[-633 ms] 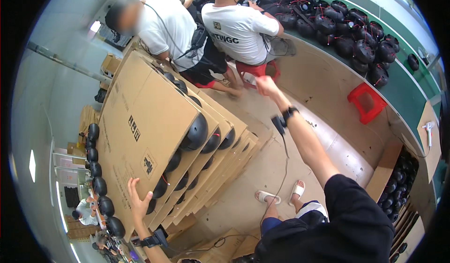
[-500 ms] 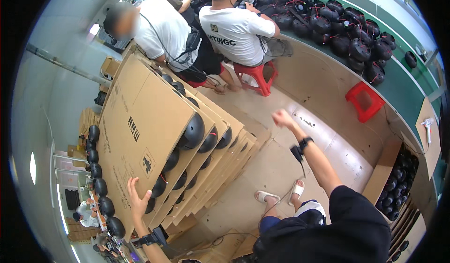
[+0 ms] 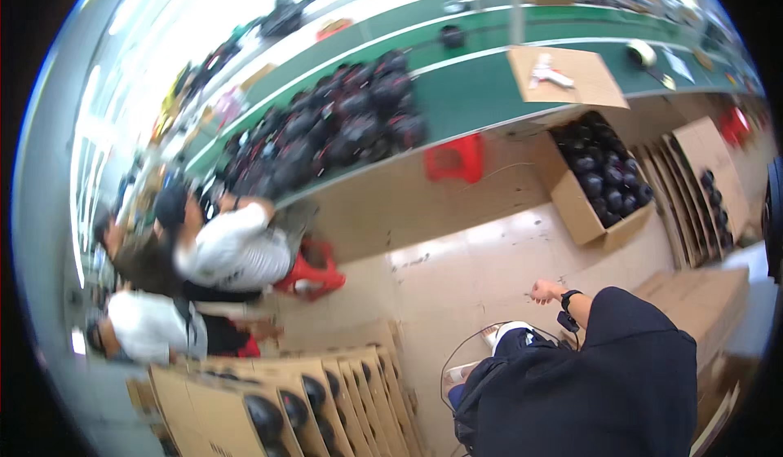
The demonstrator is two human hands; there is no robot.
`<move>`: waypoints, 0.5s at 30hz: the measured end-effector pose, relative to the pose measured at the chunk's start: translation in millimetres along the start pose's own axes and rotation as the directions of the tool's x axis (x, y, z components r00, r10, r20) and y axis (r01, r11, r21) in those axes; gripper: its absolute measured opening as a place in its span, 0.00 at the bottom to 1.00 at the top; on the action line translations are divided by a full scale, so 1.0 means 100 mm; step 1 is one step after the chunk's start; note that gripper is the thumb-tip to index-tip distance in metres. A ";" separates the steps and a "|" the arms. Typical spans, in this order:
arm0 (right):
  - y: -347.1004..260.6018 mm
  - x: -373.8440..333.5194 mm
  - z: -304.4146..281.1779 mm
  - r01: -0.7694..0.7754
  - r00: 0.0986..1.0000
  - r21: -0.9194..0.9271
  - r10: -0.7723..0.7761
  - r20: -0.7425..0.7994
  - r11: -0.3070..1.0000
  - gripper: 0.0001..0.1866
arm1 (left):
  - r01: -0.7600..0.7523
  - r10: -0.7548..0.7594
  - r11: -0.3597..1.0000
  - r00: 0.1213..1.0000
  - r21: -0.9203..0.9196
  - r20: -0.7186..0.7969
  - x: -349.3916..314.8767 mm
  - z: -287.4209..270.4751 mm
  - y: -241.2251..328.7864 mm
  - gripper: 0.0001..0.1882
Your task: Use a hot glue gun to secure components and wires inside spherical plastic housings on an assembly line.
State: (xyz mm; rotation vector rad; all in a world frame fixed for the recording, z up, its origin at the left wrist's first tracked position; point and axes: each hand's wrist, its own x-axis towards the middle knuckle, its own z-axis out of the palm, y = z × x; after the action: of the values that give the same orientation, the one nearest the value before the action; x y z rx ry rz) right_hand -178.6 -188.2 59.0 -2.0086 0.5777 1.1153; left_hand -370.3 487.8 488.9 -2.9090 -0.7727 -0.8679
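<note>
My right hand (image 3: 545, 291) hangs over the floor beside my body, its fingers curled in a loose fist and no object showing in it. A black band and a small black device (image 3: 568, 320) are on that wrist. My left hand is out of view. Nearest to my right hand is an open cardboard box (image 3: 565, 204) holding many black round shells (image 3: 603, 181). At the lower left stands a stack of cardboard layers (image 3: 204, 408) with black domed shells (image 3: 265, 416) between them.
A long green workbench (image 3: 473, 90) bears a heap of black shells (image 3: 342, 123) and a cardboard sheet (image 3: 563, 90) with a white tool on it. Red stools (image 3: 454, 159) stand below. People (image 3: 236, 249) are at the left. More layered cardboard (image 3: 677, 204) leans at the right.
My view has swung right toward the bench and open box. My left hand, spread at the cardboard stack before, has gone out of view. My right arm is drawn closer to my body.
</note>
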 end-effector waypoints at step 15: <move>-0.27 -0.14 -1.50 0.123 0.988 0.287 -0.089 -0.128 0.950 0.14 | -0.167 0.126 0.966 -0.366 -0.199 0.922 -0.32 4.73 2.19 0.19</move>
State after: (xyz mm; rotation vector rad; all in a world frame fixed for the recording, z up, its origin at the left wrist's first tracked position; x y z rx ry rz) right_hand -90.0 -289.5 132.0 -1.8279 0.6455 0.8018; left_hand -50.1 349.6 100.1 -2.7209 -0.0862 2.1107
